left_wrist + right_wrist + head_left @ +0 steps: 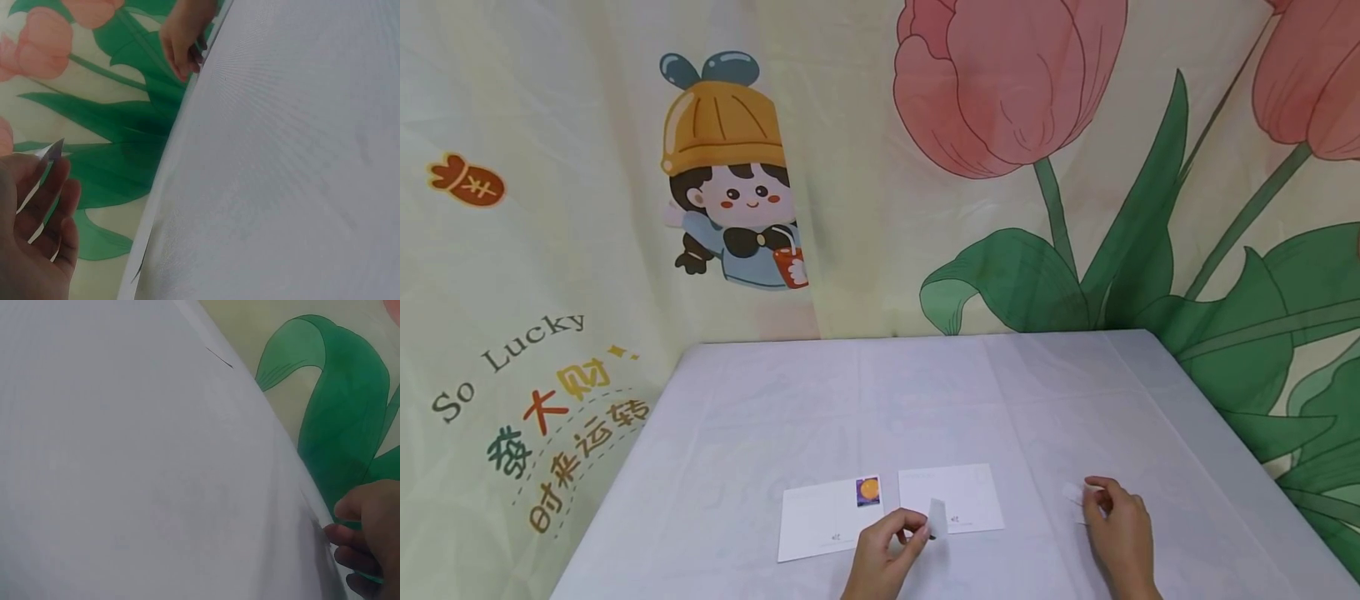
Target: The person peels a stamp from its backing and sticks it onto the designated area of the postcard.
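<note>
My left hand pinches a small stamp between thumb and fingertips, its pale side facing the head camera. The stamp overlaps a white card with small print at its lower edge. In the left wrist view, the stamp shows a white part and a dark part. Left of that card lies another white card, with a purple and orange stamp in its upper right corner. On the right, my right hand rests with loosely bent fingers beside thin white paper slips, partly hidden by the fingers.
A white cloth covers the table. Its far edge meets a hanging backdrop printed with tulips and a cartoon figure. The table's sides slope away at left and right.
</note>
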A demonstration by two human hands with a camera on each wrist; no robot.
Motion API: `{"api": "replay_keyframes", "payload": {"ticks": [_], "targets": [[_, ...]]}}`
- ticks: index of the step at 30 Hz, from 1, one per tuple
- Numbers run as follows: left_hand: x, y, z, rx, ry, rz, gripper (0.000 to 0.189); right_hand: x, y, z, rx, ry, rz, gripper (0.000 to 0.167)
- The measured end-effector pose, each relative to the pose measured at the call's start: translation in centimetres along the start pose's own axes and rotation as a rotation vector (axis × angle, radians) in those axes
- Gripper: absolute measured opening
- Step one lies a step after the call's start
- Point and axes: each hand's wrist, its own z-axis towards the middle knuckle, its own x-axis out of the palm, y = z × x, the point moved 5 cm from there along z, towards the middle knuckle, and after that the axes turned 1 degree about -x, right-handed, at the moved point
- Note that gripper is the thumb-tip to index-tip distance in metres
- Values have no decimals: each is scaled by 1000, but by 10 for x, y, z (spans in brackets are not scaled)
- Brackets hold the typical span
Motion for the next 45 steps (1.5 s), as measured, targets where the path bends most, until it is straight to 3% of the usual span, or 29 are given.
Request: {"api": "replay_keyframes", "payload": {"ticks": [4,8,17,26,30,36,41,45], "targets": [[1,1,0,-35,5,-6,7,-4,8,0,-14,-4,22,12],[1,0,1,-26,3,-6,9,-11,23,-4,-74,-14,104,11],[1,-2,1,-18,-9,-9,10,-17,83,-24,-348,-50,349,24],[0,0,0,-68,12,-58,5,0,130,-53,-681,160,643,40],[0,0,0,-37,20,-75,7,-2,149,-65,-781,229,790,46],[-2,-11,2,-11,32,-80,9,-12,168,-72,-782,294,857,44],[-6,-28,7,-76,49,-93,7,-16,170,-72,-776,252,811,41],[-7,-31,8,-127,56,-94,6,-16,169,-71,-751,256,786,36]]}}
